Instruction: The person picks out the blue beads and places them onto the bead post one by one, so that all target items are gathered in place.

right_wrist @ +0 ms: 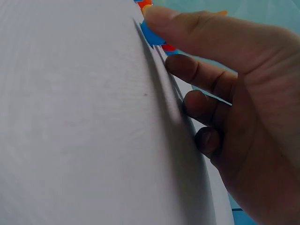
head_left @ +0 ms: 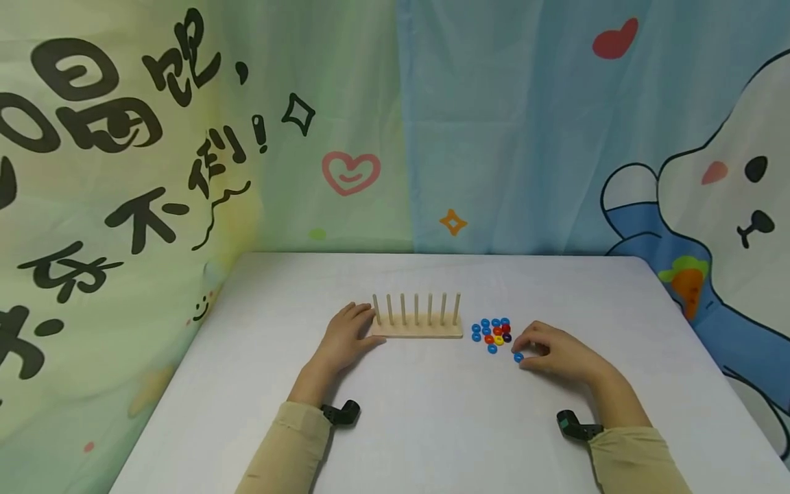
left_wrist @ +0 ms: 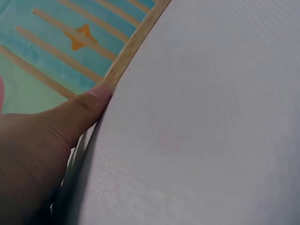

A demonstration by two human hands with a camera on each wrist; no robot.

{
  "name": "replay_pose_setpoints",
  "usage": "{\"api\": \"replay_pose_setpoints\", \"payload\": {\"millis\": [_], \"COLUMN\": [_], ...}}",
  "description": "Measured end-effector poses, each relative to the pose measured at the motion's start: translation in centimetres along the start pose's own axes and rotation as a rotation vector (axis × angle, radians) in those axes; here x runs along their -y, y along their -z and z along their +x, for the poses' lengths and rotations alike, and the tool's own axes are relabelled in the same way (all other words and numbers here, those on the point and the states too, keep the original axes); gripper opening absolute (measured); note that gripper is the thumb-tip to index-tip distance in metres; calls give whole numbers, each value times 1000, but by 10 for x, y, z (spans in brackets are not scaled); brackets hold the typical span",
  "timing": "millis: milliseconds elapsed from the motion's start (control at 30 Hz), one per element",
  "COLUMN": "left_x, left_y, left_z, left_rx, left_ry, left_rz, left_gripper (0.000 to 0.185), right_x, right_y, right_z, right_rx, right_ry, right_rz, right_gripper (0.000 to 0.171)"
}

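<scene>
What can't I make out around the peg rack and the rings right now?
- Right hand on blue ring: pinched or merely touched, too small in head view; thumb covers it in right wrist view.
- Ring pile: exact count unclear, too small.
- Left hand at peg rack: left wrist view shows only the thumb.

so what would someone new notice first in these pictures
Probably the small heap of bright rings, mostly blue with some red and yellow, on the white table just right of a wooden peg rack with bare pegs. The right hand pinches one blue ring at the heap's near edge, while the left hand rests against the rack's left end.
</scene>
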State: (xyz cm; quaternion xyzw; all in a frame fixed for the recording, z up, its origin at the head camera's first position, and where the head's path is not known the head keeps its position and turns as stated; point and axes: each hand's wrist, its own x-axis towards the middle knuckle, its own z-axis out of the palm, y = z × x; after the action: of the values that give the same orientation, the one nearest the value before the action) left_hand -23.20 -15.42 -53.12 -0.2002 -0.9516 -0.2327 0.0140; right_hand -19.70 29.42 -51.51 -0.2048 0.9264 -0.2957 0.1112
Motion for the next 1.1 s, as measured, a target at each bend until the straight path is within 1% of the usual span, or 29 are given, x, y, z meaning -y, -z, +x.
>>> {"api": "replay_pose_setpoints", "payload": {"millis": [133,267,367,467,567,667,800,967,1000,1100], "left_x": [1,1,1,2,3,4,4,4,3,3], "left_y": [-3,-5,-6,-6,-6,-5,-6,-8,-8,-8], "left_z": [0,-1,0,0,-1,0,0,-2,-2,-3], "left_rx": [-33,-51,-49,-40,-49,-62,-54,-40,-37,-33], "left_ry": [-17,-21,-24,-19,-19,-18,-7,4,6,12], "left_rz": [35,41,40,51,66,75,75,68,67,60], "left_gripper": [64,62,62,64,64,64,65,65,65,64], "right_x": [-1,-1,0,5,14,25,43,63,67,78], "right_y": [-3,-3,0,4,9,16,28,35,35,35], "right_z": [0,0,-1,-1,1,3,9,28,33,47], "right_rx": [-8,-23,-37,-51,-77,-123,-190,-251,-257,-237], "right_ry": [2,11,-1,-35,-70,-71,-74,-61,-51,-36], "right_rz": [-29,-62,-78,-65,-46,-45,-23,43,59,122], "right_gripper": [17,17,18,18,18,19,24,31,32,32]}}
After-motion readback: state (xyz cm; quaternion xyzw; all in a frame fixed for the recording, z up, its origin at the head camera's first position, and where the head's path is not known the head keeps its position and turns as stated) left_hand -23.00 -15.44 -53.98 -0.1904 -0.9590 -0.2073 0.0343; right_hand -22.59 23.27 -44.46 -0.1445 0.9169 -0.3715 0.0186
